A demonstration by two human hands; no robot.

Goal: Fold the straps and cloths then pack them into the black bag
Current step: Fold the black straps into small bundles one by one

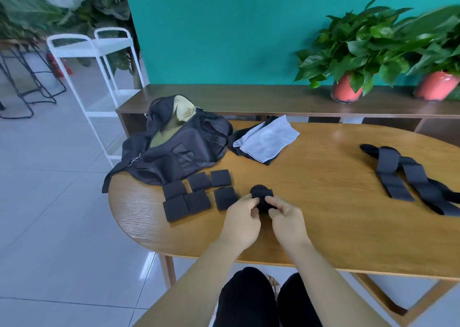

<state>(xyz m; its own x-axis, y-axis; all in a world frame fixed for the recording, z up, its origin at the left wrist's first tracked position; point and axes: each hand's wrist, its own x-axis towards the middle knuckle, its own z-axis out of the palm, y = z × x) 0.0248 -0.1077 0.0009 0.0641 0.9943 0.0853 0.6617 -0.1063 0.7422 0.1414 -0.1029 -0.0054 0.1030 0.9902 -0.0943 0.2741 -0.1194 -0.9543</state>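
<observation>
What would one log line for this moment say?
hands: left hand and right hand pinch black strap roll | done: six folded squares beside open black bag | waiting: loose straps, cloths

At 2 o'clock, 2 potted plants (361,48) stand on a wooden sideboard (249,100); at 10 o'clock, a white rack (82,46).

A rounded wooden bench (323,227) stands on pale glossy floor tiles (49,214) before a teal wall (224,28), a low wooden sideboard (249,100) with two red-potted plants (348,53) behind its far edge, a white metal cart (99,50) and black wire stools (27,88) off its left end.
</observation>
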